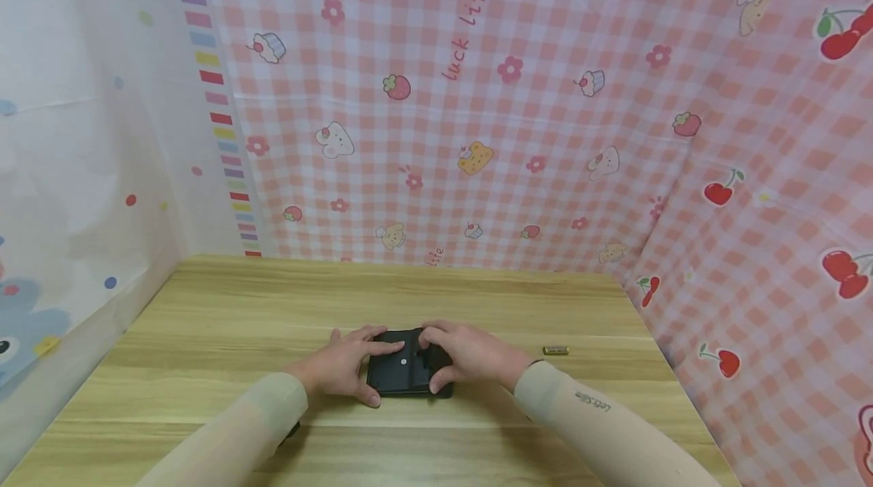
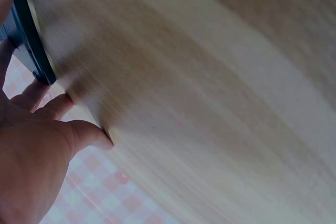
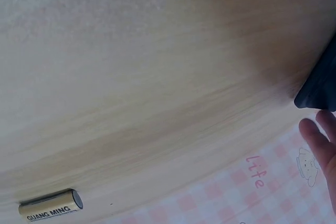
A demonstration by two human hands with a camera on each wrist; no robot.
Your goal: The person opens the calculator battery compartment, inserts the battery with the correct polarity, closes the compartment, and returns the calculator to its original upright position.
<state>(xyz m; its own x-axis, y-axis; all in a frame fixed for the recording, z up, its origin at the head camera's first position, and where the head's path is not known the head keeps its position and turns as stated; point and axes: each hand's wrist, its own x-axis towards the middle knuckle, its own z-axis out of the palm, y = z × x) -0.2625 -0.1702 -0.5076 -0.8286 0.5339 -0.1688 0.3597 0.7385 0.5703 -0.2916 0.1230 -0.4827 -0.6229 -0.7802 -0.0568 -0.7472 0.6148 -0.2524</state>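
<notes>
Head view, from the left edge: a white cloth (image 1: 89, 138) with coloured dots fills the left of the frame, with a blue cartoon figure (image 1: 30, 324) at its lower left. Next come a border of coloured blocks (image 1: 217, 98) and a pink checked cloth (image 1: 436, 120) across the upper middle, printed with flowers, strawberries and cupcakes. Below, the wood-grain desk (image 1: 436, 294) spans the lower part of the frame. From the bottom left a pale sleeve (image 1: 225, 434) leads up to the left hand (image 1: 341, 366), which lies spread over the left part of a black case (image 1: 390, 379), index finger straight across its top near a round pale stud (image 1: 404, 361), thumb at the near left corner. The black case sits at the lower middle of the frame, between the two hands; whether it lies fully flat I cannot tell. On its right side the right hand (image 1: 474, 354) grips it, thumb and index finger curled onto it. To the right, a gold battery (image 1: 555, 351) lies on its side on the desk, apart from the hands. Red cherries (image 1: 728, 363) mark the checked cloth at far right.

Left wrist view: the left hand, fingers apart, is at lower left, below a corner of the black case.

Right wrist view: the battery, with dark lettering, is at lower left; fingertips of the right hand meet the right edge.
</notes>
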